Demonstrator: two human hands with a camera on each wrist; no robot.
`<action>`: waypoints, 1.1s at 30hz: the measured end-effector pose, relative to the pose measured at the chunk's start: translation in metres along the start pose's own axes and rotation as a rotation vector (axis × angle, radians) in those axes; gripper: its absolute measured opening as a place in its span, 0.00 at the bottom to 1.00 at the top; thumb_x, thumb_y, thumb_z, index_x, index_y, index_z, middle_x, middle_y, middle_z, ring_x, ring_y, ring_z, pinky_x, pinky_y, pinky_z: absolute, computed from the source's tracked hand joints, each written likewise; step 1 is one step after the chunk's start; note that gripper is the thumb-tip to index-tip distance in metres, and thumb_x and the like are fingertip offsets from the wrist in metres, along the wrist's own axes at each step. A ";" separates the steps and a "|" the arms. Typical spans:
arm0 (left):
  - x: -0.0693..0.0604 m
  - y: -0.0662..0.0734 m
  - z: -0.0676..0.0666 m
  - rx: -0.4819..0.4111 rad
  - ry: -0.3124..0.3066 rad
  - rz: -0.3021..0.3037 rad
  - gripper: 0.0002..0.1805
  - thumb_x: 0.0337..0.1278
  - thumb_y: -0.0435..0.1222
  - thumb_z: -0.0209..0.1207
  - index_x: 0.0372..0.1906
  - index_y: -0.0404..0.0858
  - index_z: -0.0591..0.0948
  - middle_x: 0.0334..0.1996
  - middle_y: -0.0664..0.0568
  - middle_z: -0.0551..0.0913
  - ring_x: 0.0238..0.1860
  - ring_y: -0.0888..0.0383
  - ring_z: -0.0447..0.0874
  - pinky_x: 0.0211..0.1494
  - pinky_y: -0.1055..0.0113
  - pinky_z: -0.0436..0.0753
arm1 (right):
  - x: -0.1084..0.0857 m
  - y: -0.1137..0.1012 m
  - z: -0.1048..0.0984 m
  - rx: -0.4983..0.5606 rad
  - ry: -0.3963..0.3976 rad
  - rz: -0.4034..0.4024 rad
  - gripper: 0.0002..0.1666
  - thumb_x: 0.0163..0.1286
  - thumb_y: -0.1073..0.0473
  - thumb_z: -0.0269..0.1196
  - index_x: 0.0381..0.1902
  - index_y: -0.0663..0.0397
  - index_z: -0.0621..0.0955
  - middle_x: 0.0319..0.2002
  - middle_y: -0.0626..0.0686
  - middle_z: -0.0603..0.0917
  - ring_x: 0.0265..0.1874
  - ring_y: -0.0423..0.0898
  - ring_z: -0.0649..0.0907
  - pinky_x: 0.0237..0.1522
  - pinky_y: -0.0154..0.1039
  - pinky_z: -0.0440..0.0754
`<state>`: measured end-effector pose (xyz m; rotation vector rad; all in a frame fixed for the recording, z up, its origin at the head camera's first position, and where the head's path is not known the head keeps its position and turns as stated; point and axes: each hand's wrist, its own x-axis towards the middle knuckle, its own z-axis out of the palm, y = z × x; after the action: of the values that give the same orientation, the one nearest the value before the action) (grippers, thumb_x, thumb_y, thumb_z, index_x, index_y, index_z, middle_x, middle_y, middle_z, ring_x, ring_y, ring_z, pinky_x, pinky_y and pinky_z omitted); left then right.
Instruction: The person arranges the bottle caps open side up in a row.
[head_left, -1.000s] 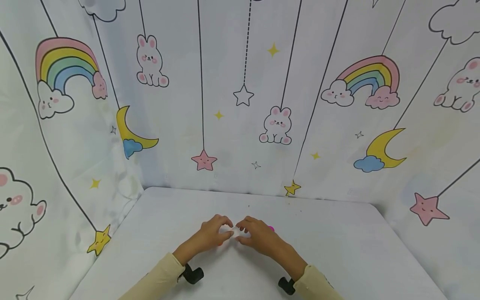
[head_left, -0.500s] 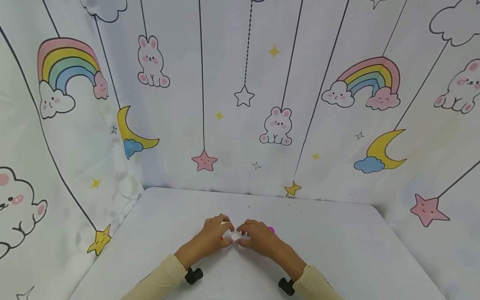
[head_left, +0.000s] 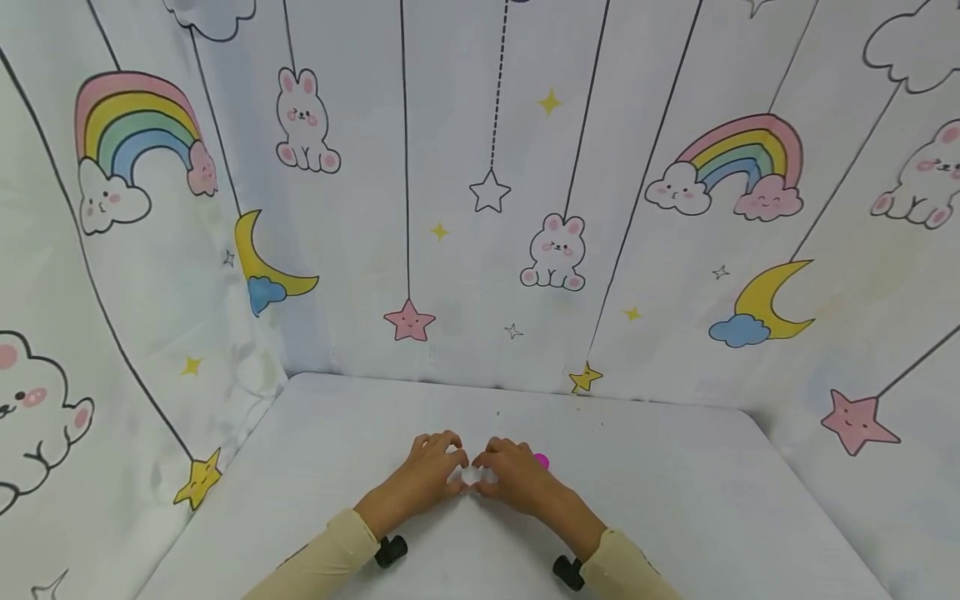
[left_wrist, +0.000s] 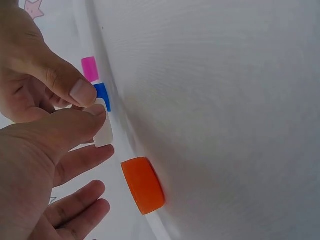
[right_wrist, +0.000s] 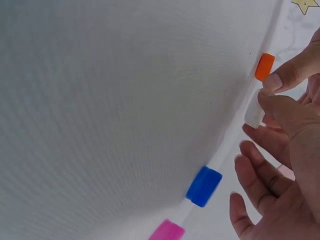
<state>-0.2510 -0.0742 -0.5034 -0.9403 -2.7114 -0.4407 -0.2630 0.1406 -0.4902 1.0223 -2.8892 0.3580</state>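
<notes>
Between my two hands a small white bottle cap (head_left: 470,476) is held just above the white table. My left hand (head_left: 429,473) pinches it with thumb and index finger; the other fingers (left_wrist: 80,207) are loosely spread in the left wrist view. From the opposite side, my right hand (head_left: 512,477) pinches the same cap (right_wrist: 254,111) with its thumb and forefinger. An orange cap (left_wrist: 143,186) rests on the table near my left hand. A blue cap (right_wrist: 204,186) and a pink cap (right_wrist: 167,231) stand near my right hand. The fingers partly cover the white cap.
The white table (head_left: 675,500) reaches back to a printed cloth backdrop (head_left: 480,267) with rabbits, stars and rainbows. Cloth also hangs at both sides. Black wrist cameras (head_left: 392,551) sit under the forearms.
Both hands have drawn slightly nearer to me with the white cap between them. The orange cap, visible beside the left hand before, is now hidden in the head view.
</notes>
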 end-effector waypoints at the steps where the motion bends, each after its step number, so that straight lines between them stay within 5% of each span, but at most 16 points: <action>1: 0.000 0.000 0.000 0.005 0.003 0.003 0.11 0.62 0.41 0.73 0.46 0.45 0.85 0.55 0.50 0.77 0.60 0.47 0.80 0.64 0.45 0.71 | 0.000 -0.001 0.000 -0.003 0.001 -0.001 0.18 0.67 0.46 0.76 0.51 0.46 0.90 0.43 0.44 0.83 0.45 0.41 0.81 0.46 0.42 0.75; 33: -0.003 0.000 0.004 0.082 -0.006 0.017 0.13 0.61 0.46 0.74 0.43 0.45 0.86 0.56 0.48 0.79 0.60 0.47 0.80 0.63 0.45 0.73 | 0.003 -0.008 0.007 -0.079 -0.041 0.037 0.20 0.67 0.43 0.75 0.52 0.44 0.90 0.47 0.45 0.82 0.49 0.44 0.82 0.54 0.51 0.78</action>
<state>-0.2493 -0.0747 -0.5082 -0.9438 -2.7022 -0.3213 -0.2605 0.1314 -0.4946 0.9761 -2.9364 0.2251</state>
